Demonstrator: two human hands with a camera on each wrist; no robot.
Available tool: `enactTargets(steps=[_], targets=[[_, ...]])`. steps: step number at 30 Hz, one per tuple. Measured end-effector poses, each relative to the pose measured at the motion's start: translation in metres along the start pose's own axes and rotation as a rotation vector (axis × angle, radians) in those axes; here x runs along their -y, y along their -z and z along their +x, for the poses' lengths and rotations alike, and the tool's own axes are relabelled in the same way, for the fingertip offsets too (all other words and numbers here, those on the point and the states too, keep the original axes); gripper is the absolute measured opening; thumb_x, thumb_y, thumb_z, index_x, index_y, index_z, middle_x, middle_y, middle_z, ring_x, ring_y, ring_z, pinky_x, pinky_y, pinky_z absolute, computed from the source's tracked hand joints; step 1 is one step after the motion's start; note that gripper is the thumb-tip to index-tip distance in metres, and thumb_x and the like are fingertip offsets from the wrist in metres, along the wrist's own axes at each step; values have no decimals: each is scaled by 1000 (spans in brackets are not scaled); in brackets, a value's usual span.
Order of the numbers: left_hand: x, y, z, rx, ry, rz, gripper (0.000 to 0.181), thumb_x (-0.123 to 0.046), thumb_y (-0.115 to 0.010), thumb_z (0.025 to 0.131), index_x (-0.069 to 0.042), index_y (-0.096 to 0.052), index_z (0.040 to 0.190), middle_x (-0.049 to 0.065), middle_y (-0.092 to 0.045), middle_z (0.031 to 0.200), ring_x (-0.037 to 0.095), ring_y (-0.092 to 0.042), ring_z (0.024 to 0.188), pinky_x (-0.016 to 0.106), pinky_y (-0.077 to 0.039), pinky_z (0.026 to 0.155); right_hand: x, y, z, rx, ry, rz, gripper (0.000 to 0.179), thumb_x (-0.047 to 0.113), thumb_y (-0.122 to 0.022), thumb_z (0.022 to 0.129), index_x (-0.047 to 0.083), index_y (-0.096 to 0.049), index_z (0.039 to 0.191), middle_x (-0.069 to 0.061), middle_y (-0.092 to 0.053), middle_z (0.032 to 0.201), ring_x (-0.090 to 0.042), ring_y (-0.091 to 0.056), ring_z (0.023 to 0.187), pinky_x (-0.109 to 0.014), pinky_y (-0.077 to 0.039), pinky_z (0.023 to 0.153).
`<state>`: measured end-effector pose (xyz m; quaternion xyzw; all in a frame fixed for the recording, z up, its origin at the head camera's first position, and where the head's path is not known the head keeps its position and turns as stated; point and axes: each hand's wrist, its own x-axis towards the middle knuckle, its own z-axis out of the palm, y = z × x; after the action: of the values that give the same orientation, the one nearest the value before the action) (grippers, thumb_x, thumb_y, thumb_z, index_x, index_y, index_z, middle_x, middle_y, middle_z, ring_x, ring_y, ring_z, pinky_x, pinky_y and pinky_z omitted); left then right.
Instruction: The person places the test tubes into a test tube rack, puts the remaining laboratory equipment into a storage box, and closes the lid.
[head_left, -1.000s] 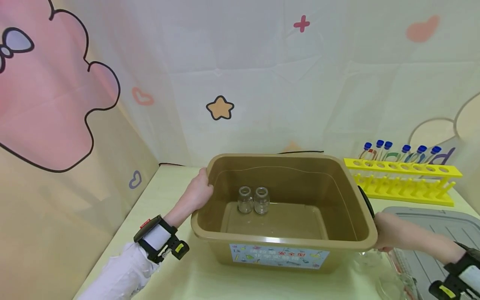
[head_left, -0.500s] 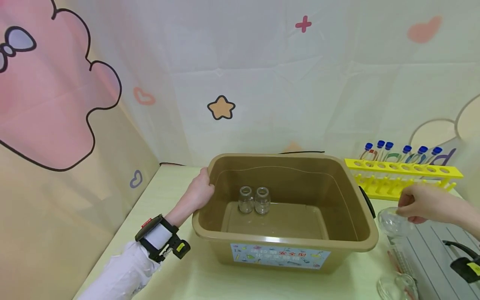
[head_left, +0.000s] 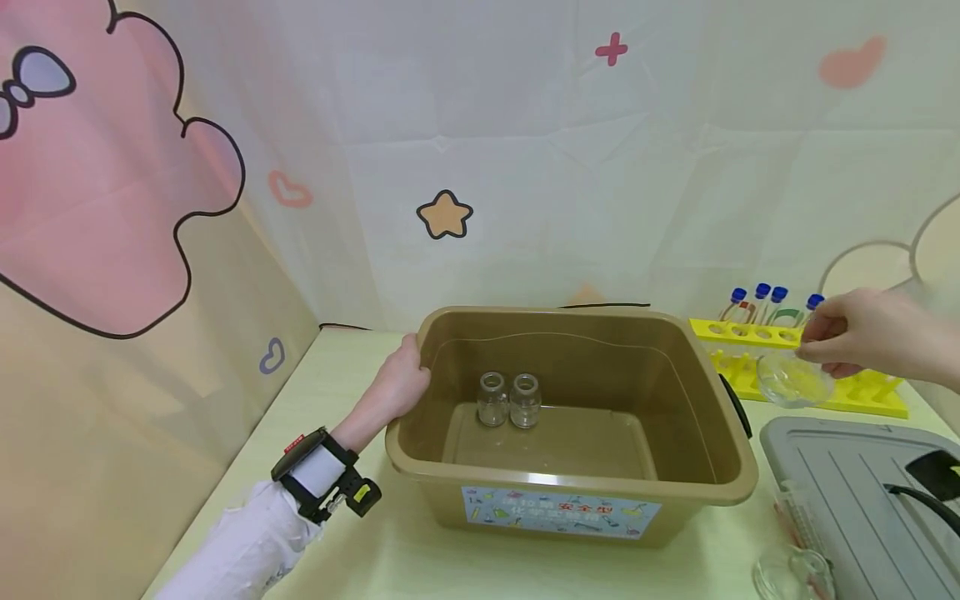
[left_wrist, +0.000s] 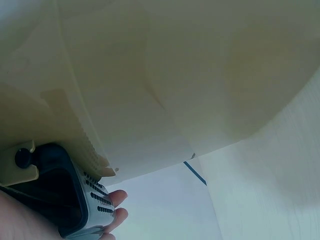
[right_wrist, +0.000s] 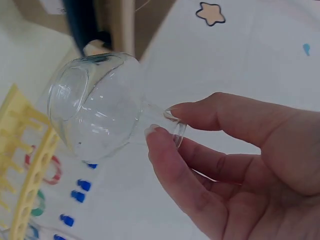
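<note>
A brown plastic tub (head_left: pixel 585 492) stands on the table. My left hand (head_left: pixel 393 379) holds it at its left end, and in the left wrist view its fingers curl round the dark handle (left_wrist: pixel 97 202). Inside the tub, toward the left, two small clear glass jars (head_left: pixel 524 400) stand side by side. My right hand (head_left: pixel 881 337) pinches a clear round-bodied glass flask (right_wrist: pixel 97 105) by its narrow neck. The flask (head_left: pixel 787 382) hangs tilted to the right of the tub, in front of the yellow test tube rack (head_left: pixel 738 333), with its body pointing left.
Blue-capped tubes (head_left: pixel 762 292) stand in the rack at the back right. A grey ridged lid (head_left: pixel 847 467) lies at the right. Another glass vessel (head_left: pixel 791 573) lies beside it near the front, with thin glassware close by. A printed cloth (head_left: pixel 525 208) hangs behind the table.
My right hand has left the tub's right side, taken hold of the flask and lifted it up toward the rack. My left hand stays on the tub, which has barely moved.
</note>
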<state>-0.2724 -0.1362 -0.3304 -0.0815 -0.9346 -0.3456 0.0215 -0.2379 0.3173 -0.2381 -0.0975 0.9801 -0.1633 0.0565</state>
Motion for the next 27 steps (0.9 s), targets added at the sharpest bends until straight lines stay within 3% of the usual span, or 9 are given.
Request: enactTargets(steps=[7, 11, 20, 27], targets=[[0, 1, 0, -3, 3, -6, 42, 3, -40, 82, 13, -32, 122, 27, -51, 105, 34, -52, 92, 43, -43, 75, 48, 8, 12, 24, 76, 29, 14, 9, -63, 82, -4, -59, 84, 0, -58, 70, -19, -57, 61, -33, -50, 57], [-1, 1, 0, 2, 5, -10, 42, 3, -40, 83, 12, -32, 123, 27, -51, 105, 33, -52, 92, 43, -43, 75, 80, 3, 20, 50, 163, 28, 13, 11, -64, 82, -1, -60, 85, 0, -59, 71, -17, -58, 60, -33, -49, 57], [-2, 0, 0, 2, -3, 6, 42, 2, -40, 82, 13, -33, 122, 26, -51, 106, 34, -51, 94, 43, -42, 77, 145, -22, 42, 108, 326, 58, 7, 7, -65, 81, 2, -60, 81, -3, -57, 70, -14, -57, 57, -28, -48, 53], [-1, 1, -1, 1, -8, 12, 40, 2, -40, 81, 12, -34, 119, 26, -51, 105, 34, -51, 94, 43, -41, 77, 174, -52, 65, 192, 453, 49, 3, 3, -64, 78, 3, -61, 77, -1, -59, 63, -13, -57, 53, -26, -46, 51]])
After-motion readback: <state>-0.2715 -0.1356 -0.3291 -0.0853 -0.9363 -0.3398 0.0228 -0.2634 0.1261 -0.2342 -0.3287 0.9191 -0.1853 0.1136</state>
